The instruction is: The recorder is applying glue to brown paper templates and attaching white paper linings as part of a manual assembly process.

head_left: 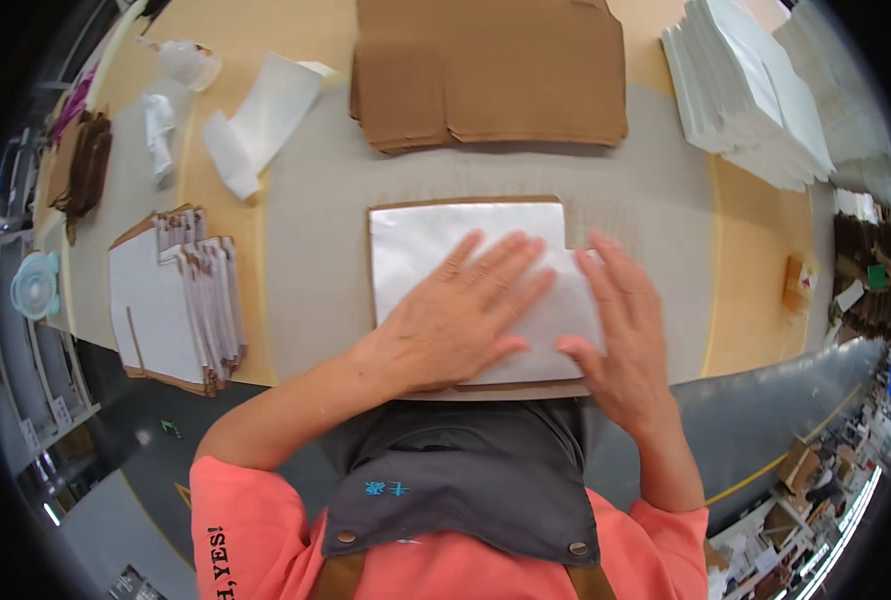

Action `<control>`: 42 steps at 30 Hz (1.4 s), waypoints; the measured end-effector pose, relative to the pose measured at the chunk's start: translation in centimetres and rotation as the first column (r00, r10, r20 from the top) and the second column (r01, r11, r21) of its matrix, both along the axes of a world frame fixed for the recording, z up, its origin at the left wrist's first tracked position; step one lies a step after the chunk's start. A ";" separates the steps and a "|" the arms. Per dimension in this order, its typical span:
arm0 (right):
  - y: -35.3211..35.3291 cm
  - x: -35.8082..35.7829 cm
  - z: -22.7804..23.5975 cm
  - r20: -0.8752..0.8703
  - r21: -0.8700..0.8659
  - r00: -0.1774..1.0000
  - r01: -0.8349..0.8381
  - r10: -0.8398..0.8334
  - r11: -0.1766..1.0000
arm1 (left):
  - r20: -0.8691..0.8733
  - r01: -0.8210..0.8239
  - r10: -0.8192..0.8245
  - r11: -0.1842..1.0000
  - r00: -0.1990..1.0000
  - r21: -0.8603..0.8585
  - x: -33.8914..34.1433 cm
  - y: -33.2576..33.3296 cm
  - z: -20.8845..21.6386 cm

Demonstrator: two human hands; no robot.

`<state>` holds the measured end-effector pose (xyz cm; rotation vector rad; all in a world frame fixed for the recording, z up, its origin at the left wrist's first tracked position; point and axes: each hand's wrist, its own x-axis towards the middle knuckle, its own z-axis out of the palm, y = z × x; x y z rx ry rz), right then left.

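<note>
A white sheet (pixel 411 245) with a notched upper right corner lies on a brown flat piece (pixel 531 388) of nearly the same outline, at the table's near edge in front of me. A narrow brown border shows around the sheet. My left hand (pixel 456 320) lies flat across the middle of the sheet, fingers stretched toward the upper right. At the sheet's right edge is my right hand (pixel 621 335), its fingers extended and the thumb spread over the white surface. Neither hand grips anything.
Beyond the sheet lies a stack of brown pieces (pixel 536 75). White sheets (pixel 731 85) are piled at the far right. White-faced pieces with brown edges (pixel 151 300) sit at left, near crumpled white paper (pixel 266 115). A small orange box (pixel 798 282) stands at right.
</note>
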<state>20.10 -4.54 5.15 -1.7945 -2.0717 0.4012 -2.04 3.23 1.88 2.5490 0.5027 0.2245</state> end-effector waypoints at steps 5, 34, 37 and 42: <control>4.3 -5.4 -4.2 0.154 -0.039 0.964 -0.215 0.218 0.976 | -0.068 -0.384 0.411 0.890 0.909 0.245 -3.3 1.2 -2.0; 3.3 -6.9 -2.7 0.342 -0.023 0.921 -0.189 0.185 0.982 | -0.069 -0.510 0.562 0.790 0.824 0.339 -6.4 -1.9 -3.0; 4.1 -5.6 -4.9 0.318 -0.094 0.922 -0.200 0.220 0.975 | -0.007 -0.566 0.584 0.790 0.812 0.237 -6.8 -0.9 -3.2; 7.1 -9.1 -1.6 0.046 0.215 0.977 -0.211 0.206 0.953 | 0.263 -0.797 0.769 0.604 0.583 0.000 -10.4 -0.5 -3.2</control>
